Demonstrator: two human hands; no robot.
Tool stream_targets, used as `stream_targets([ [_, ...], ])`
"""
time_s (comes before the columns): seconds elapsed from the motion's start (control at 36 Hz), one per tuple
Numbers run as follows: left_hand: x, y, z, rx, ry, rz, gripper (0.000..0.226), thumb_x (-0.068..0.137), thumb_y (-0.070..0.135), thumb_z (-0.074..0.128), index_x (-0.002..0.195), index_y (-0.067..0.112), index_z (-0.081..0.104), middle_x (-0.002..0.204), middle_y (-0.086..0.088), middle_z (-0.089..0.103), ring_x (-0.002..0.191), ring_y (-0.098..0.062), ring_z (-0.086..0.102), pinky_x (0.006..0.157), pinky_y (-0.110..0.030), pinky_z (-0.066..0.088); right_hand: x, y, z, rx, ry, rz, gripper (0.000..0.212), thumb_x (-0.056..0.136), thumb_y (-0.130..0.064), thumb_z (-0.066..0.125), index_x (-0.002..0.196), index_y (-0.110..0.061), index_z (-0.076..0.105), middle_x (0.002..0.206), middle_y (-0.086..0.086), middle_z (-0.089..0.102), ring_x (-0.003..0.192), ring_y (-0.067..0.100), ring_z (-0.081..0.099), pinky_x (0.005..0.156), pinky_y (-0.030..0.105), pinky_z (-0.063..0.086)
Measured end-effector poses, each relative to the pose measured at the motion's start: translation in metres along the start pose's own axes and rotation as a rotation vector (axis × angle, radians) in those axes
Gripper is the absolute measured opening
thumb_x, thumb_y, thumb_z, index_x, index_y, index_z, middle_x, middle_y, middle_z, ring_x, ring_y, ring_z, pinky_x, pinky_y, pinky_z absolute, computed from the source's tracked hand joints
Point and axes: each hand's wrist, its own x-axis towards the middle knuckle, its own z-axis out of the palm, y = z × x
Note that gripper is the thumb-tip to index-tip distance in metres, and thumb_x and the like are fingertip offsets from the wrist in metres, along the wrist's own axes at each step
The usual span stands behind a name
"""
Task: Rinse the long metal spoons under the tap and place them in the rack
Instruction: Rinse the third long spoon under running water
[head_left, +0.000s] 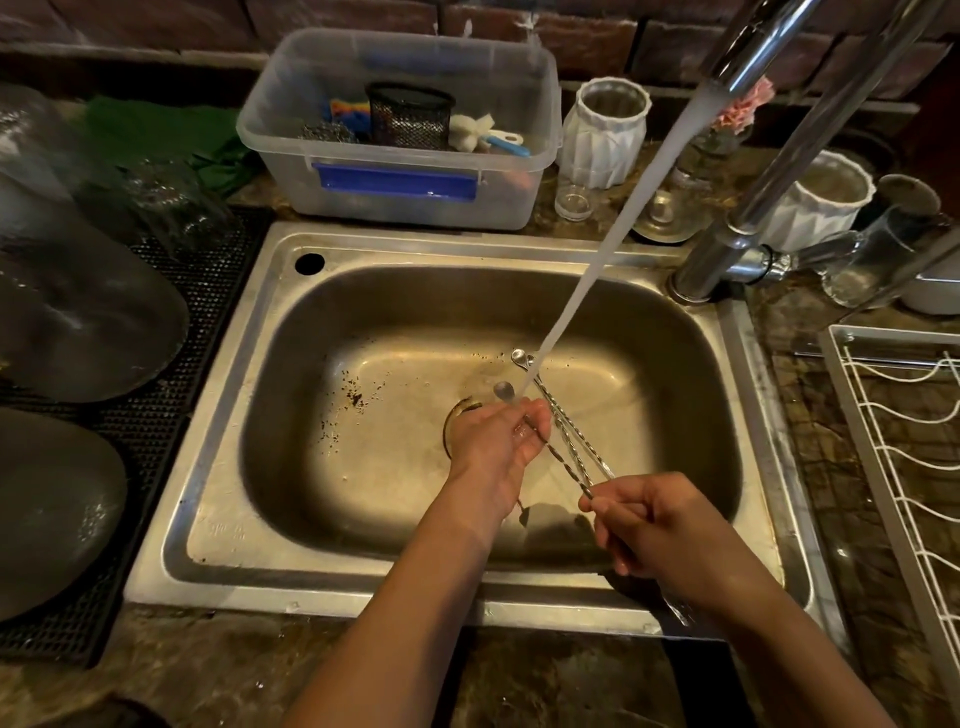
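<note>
Fingers of right hand pinch handle ends of long metal spoons, bunch of about 3. Left hand cups shafts near bowls, fingers curled loosely round them. Long axis runs from right hand up-left to bowls under water stream, over sink. Rack lies right of sink, nearer right hand; likely that hand carries spoons across.
</note>
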Motion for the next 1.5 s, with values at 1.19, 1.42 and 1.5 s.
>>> stream_targets([
  [1.19, 0.005, 0.001, -0.008, -0.267, -0.058, 0.029, 0.009, 0.094, -0.010, 0.055, 0.098, -0.007, 0.063, 0.086, -0.024, 0.073, 0.070, -0.022, 0.075, 0.064, -0.025, 0.060, -0.022, -0.004, 0.000, 0.441, 0.111, 0.103, 0.020, 0.092, 0.005, 0.061, 0.102, -0.005, 0.075, 0.078, 0.017, 0.076, 0.044, 0.019, 0.059, 0.044, 0.024, 0.050],
  [1.42, 0.000, -0.002, -0.002, -0.240, -0.099, 0.027, 0.012, 0.093, -0.009, 0.056, 0.102, -0.012, 0.064, 0.086, -0.025, 0.073, 0.071, -0.024, 0.072, 0.063, -0.027, 0.059, -0.036, -0.001, -0.006, 0.390, 0.104, 0.064, 0.019, 0.092, -0.004, 0.062, 0.084, -0.007, 0.080, 0.062, 0.026, 0.067, 0.043, 0.021, 0.054, 0.045, 0.023, 0.049],
  [1.5, -0.002, -0.002, -0.004, -0.269, -0.069, 0.019, 0.014, 0.095, -0.007, 0.056, 0.104, -0.013, 0.064, 0.089, -0.026, 0.073, 0.070, -0.023, 0.074, 0.062, -0.026, 0.060, -0.042, 0.000, -0.008, 0.404, 0.107, 0.070, 0.017, 0.091, 0.002, 0.062, 0.089, -0.003, 0.078, 0.065, 0.024, 0.070, 0.043, 0.021, 0.057, 0.044, 0.023, 0.050],
])
